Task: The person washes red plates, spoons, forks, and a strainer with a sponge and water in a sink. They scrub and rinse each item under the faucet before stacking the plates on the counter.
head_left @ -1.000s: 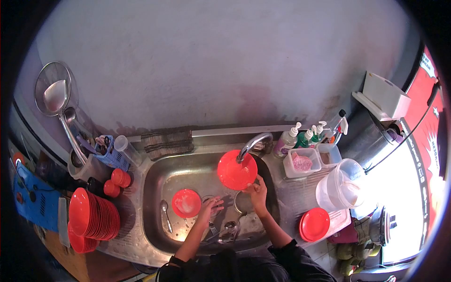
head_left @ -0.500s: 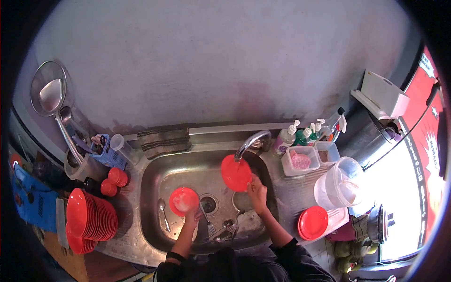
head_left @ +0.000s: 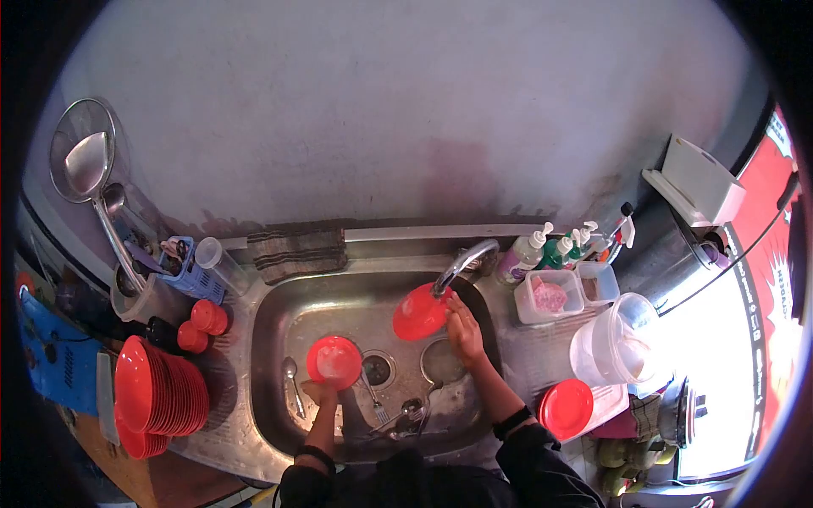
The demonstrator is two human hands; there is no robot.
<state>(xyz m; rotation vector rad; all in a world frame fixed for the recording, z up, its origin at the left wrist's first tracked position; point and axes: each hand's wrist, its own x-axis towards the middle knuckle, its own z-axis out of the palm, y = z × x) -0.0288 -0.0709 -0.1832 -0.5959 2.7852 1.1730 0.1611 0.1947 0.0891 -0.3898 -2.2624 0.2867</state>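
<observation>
At the right of the sink, a red plate is tilted under the curved faucet. My right hand holds it by its right edge, fingers up along the rim and thumb hidden. Lower left, my left hand grips the near rim of a small red bowl that has whitish suds or water inside. On the sink floor a spoon lies left of the bowl. A fork and several other spoons rest near the drain.
A tall stack of red plates stands on the left counter beside small red cups. To the right are pump bottles, a sponge tub, a clear bucket and red plates. A striped cloth lies behind the sink.
The red plate has turned to a steeper tilt under the faucet, and my right hand has shifted up its edge. My left hand has moved left along the bowl's near rim.
</observation>
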